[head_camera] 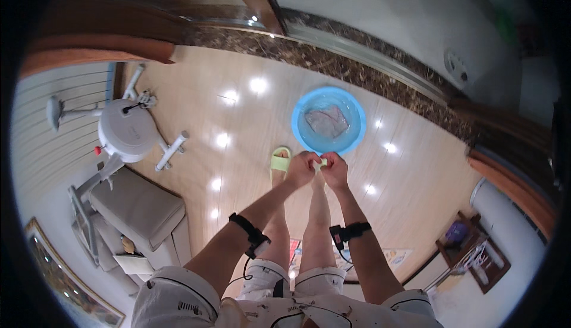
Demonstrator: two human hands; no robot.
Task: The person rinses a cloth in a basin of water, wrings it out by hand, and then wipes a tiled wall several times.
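My left hand (303, 168) and my right hand (334, 169) are in front of me, side by side, with their fingers curled in and their thumb sides almost meeting. I see nothing held in either one. In the picture they sit just below the near rim of a round blue plastic basin (298, 137) on the floor. Water fills part of the basin, and a pale, pinkish-grey piece of cloth (328, 121) lies soaked in it. Whether my hands touch the rim cannot be told from here; they seem to be above the floor.
My feet wear light green slippers (280, 163), one mostly hidden behind my hands. A white exercise bike (127, 129) and a grey sofa (138, 207) stand at left. Beyond the basin runs a dark marble threshold (330, 62) with a sliding-door track. A wooden stand (486, 265) is at right.
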